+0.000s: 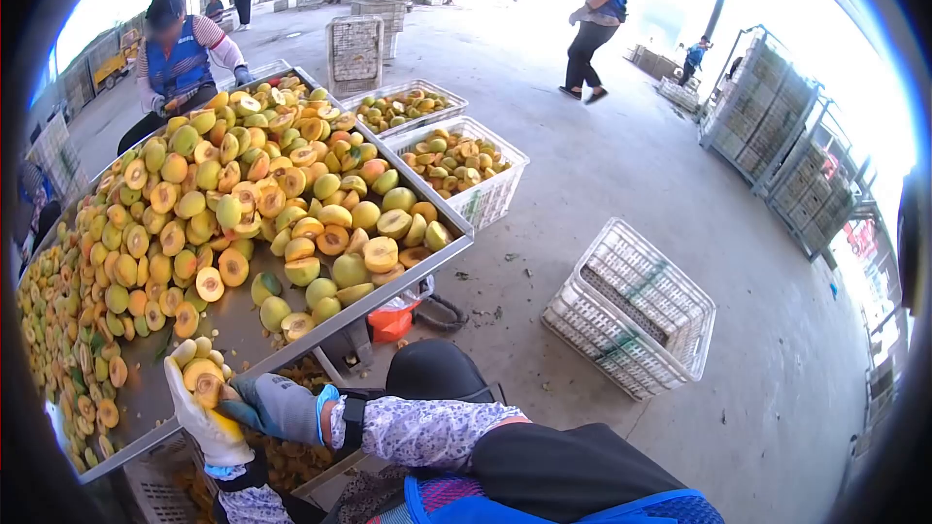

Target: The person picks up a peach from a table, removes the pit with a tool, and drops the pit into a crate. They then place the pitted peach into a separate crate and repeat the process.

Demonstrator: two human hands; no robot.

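Left hand, white-gloved, grips a peach half at the near edge of the metal tray. Right hand, grey-gloved, is curled shut against the fruit; any tool is hidden. Judged step: working the cut fruit. The next move needs a firm hold on slippery flesh. White crates stand at right. No legible writing.

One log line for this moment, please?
left hand: holds halved peach | right hand: against that fruit | metal table: heaped peach halves
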